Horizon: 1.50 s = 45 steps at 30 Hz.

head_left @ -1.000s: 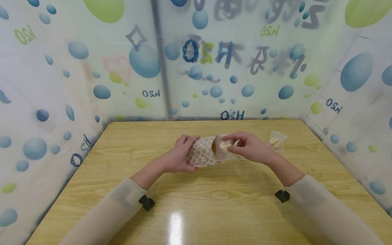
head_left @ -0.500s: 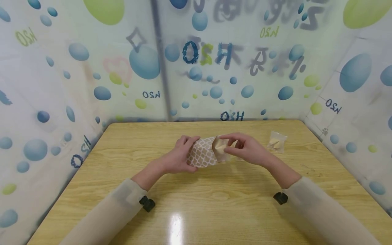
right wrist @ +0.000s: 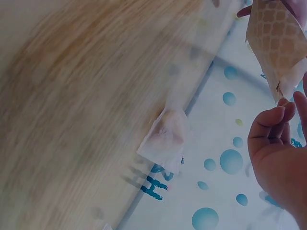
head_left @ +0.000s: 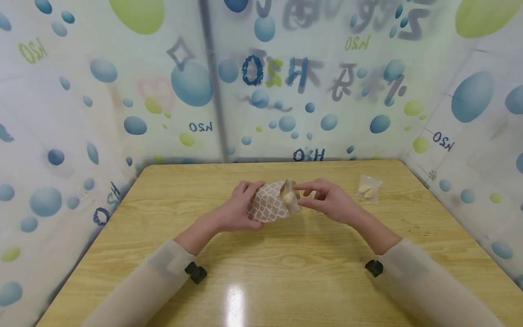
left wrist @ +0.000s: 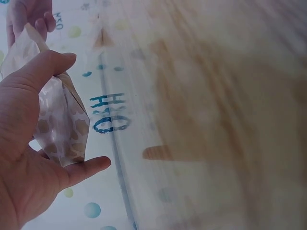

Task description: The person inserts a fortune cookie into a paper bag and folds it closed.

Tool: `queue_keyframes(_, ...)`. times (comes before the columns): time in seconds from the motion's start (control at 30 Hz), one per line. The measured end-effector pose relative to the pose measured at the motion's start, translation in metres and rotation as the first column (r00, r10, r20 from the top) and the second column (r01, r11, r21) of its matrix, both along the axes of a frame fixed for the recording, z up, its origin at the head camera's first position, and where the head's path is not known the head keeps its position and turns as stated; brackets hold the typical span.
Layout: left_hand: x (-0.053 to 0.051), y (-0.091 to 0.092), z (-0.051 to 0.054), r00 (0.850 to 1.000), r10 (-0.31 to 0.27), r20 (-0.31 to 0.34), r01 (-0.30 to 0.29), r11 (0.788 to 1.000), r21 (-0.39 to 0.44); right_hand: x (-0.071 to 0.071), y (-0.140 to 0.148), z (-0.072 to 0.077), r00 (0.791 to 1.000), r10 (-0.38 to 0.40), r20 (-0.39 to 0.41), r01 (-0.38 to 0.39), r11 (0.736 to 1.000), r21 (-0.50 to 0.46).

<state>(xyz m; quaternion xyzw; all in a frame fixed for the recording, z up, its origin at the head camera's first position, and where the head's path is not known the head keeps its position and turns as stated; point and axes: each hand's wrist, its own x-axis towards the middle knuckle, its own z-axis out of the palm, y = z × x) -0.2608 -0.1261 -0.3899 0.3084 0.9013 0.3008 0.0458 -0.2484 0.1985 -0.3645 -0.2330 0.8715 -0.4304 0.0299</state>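
In the head view the clear packet (head_left: 289,199) with pale contents sat partly inside the mouth of the patterned paper bag (head_left: 267,203), tilted, its outer end still jutting out; a second ago it had lain mostly outside the opening, under the right fingers. The left hand (head_left: 237,211) had hardly shifted: its thumb and fingers were spread round the bag's closed end and gripped it, holding the mouth toward the right hand (head_left: 330,200). That hand's fingers were bent, with index and thumb slightly parted at the bag's mouth; whether they pinched the packet's edge or merely touched it, I cannot tell. Behind the right hand lay another packet (head_left: 317,212), mostly covered by it, while a third clear packet (head_left: 369,190) rested unobstructed on the table (head_left: 261,263) farther right. Both sleeves (head_left: 140,284) crossed the near part of the table, with a small dark device (head_left: 196,272) at each cuff, and a bubble-printed backdrop (head_left: 261,113) rose behind.
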Motion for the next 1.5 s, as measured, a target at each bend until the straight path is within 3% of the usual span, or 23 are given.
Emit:
queue_keyframes(0.4, 0.003, -0.001, 0.0, 1.0, 0.003, 0.001, -0.003, 1.0, 0.002, 0.001, -0.012, -0.001, 1.0, -0.003, -0.001, 0.003, 0.999, 0.035)
queue_keyframes(0.6, 0.004, -0.001, 0.001, 1.0, 0.001, 0.001, -0.001, 1.0, 0.008, 0.001, -0.001, -0.003, 0.999, -0.041, 0.011, 0.04, 0.999, 0.035)
queue_keyframes(0.87, 0.003, -0.001, 0.001, 1.0, 0.003, -0.003, -0.003, 1.0, 0.008, -0.012, 0.05, -0.007, 0.988, -0.149, 0.032, 0.148, 0.988, 0.041)
queue_keyframes(1.17, 0.001, -0.001, 0.0, 1.0, 0.005, -0.007, -0.005, 1.0, -0.001, -0.033, 0.127, -0.023, 0.945, -0.32, 0.072, 0.311, 0.944, 0.109)
queue_keyframes(1.37, 0.001, 0.0, 0.0, 1.0, 0.01, -0.007, -0.01, 1.0, -0.006, -0.045, 0.16, -0.027, 0.92, -0.381, 0.091, 0.36, 0.914, 0.188)
queue_keyframes(1.5, 0.002, 0.001, 0.0, 1.0, 0.01, -0.005, -0.01, 1.0, -0.006, -0.052, 0.173, -0.029, 0.91, -0.396, 0.118, 0.369, 0.907, 0.202)
